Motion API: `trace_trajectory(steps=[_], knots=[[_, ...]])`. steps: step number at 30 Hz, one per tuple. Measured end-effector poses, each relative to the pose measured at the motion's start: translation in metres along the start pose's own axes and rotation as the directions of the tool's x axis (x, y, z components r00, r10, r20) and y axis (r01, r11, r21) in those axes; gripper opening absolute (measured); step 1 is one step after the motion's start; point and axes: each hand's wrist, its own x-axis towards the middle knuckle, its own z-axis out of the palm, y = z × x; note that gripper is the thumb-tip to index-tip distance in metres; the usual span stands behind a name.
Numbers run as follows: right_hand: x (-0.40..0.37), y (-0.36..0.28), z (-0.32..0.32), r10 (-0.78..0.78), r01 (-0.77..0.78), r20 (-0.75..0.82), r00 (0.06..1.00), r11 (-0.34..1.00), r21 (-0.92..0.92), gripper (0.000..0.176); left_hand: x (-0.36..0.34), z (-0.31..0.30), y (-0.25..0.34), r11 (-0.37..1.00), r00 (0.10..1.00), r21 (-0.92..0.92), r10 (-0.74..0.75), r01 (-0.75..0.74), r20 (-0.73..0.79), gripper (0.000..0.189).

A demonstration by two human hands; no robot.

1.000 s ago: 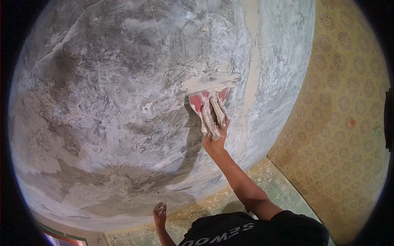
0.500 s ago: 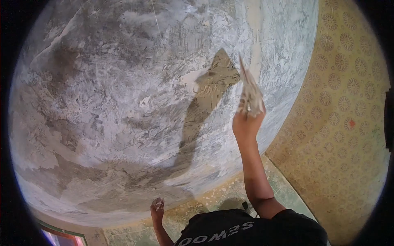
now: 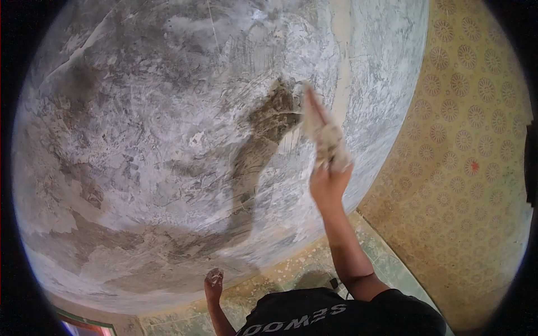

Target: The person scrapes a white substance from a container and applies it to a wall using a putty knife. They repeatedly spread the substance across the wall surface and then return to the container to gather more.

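Raised in front of the grey, patchily plastered wall (image 3: 168, 140), my right hand (image 3: 329, 182) is closed around a plaster-coated trowel (image 3: 324, 123). Its blade points up and slightly left, blurred by motion, and overlaps the wall just left of a pale vertical strip (image 3: 341, 61). The shadow of hand and trowel falls on the wall to the left. Low in the view, my left hand (image 3: 213, 280) is near the bottom of the wall, fingers curled and smeared with white plaster. I cannot tell whether it holds anything.
To the right, a yellowish surface (image 3: 459, 168) with a round flower pattern meets the wall. Greenish tiles (image 3: 372, 246) spattered with plaster lie below, with a small dark object (image 3: 334, 283) near my shirt. A framed opening (image 3: 84, 327) shows at the lower left.
My right hand and the trowel have moved left and slightly down, the blade tilting further left. Their shadow has shifted left too. My left hand stays about where it was.
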Motion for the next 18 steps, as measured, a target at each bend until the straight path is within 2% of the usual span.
trace_trajectory(steps=[1, 3, 5, 6, 7, 8, 9, 10, 11, 12, 14, 15, 16, 17, 18], knots=[[-0.001, 0.015, 0.019, 0.216, -0.118, -0.253, 0.943, 0.929, 0.351, 0.017, 0.0, -0.001, -0.001, 0.998, 1.0, -0.06, 0.012, -0.012, -0.001, 0.027], [-0.002, 0.047, 0.026, 0.161, -0.162, -0.038, 0.986, 0.986, -0.039, 0.02, -0.002, -0.001, -0.002, 0.992, 1.0, -0.123, 0.023, -0.023, -0.004, 0.027], [-0.009, 0.021, 0.062, 0.106, -0.122, 0.095, 0.99, 0.974, 0.192, 0.06, -0.001, 0.0, -0.003, 0.984, 0.999, 0.172, -0.037, 0.035, 0.006, 0.027], [-0.018, 0.025, 0.079, -0.108, 0.103, 0.072, 0.991, 0.992, 0.079, 0.066, 0.0, 0.001, -0.007, 0.984, 0.999, 0.173, -0.034, 0.032, 0.008, 0.027], [-0.025, 0.025, 0.09, -0.317, 0.32, 0.073, 0.946, 0.947, -0.038, 0.071, 0.001, 0.002, -0.017, 0.974, 0.999, 0.221, 0.049, -0.049, 0.006, 0.027], [-0.044, 0.019, 0.095, -0.293, 0.295, 0.122, 0.948, 0.955, -0.002, 0.07, 0.004, 0.0, -0.027, 0.954, 0.991, 0.269, 0.133, -0.13, 0.007, 0.027], [-0.063, 0.007, 0.091, -0.273, 0.271, 0.17, 0.947, 0.962, 0.035, 0.068, 0.006, -0.002, -0.026, 0.954, 0.99, 0.269, 0.138, -0.134, 0.006, 0.027], [-0.08, -0.002, 0.083, -0.276, 0.274, 0.169, 0.946, 0.961, 0.037, 0.068, 0.005, -0.003, -0.023, 0.982, 0.999, 0.183, 0.033, -0.038, 0.027, 0.026], [-0.095, -0.01, 0.074, -0.234, 0.21, 0.29, 0.928, 0.971, 0.112, 0.07, 0.002, -0.002, -0.017, 0.993, 0.996, 0.097, -0.072, 0.066, 0.059, 0.025], [-0.101, -0.014, 0.067, -0.197, 0.134, 0.409, 0.891, 0.975, 0.177, 0.072, -0.001, 0.0, -0.002, 0.993, 0.996, 0.095, -0.072, 0.066, 0.06, 0.025], [-0.081, -0.023, 0.059, -0.249, 0.157, 0.229, 0.941, 0.92, 0.358, 0.069, 0.001, 0.003, 0.032, 0.92, 0.98, 0.374, -0.171, 0.122, 0.103, 0.024], [-0.088, -0.002, 0.049, -0.145, 0.087, 0.237, 0.961, 0.967, 0.239, 0.061, 0.001, -0.002, 0.025, 0.918, 0.98, 0.377, -0.173, 0.123, 0.101, 0.024], [-0.072, 0.007, 0.036, -0.327, 0.329, 0.054, 0.943, 0.944, -0.025, 0.045, -0.001, -0.006, 0.014, 0.971, 0.988, 0.214, -0.13, 0.109, 0.086, 0.024], [-0.063, 0.029, 0.028, -0.3, 0.278, -0.06, 0.952, 0.931, -0.238, 0.025, -0.003, -0.009, 0.005, 0.995, 0.994, 0.044, -0.091, 0.088, 0.064, 0.024], [-0.036, 0.038, 0.017, -0.291, 0.217, -0.109, 0.951, 0.874, -0.434, 0.015, -0.004, -0.01, 0.001, 0.994, 0.993, 0.047, -0.099, 0.096, 0.064, 0.024]])
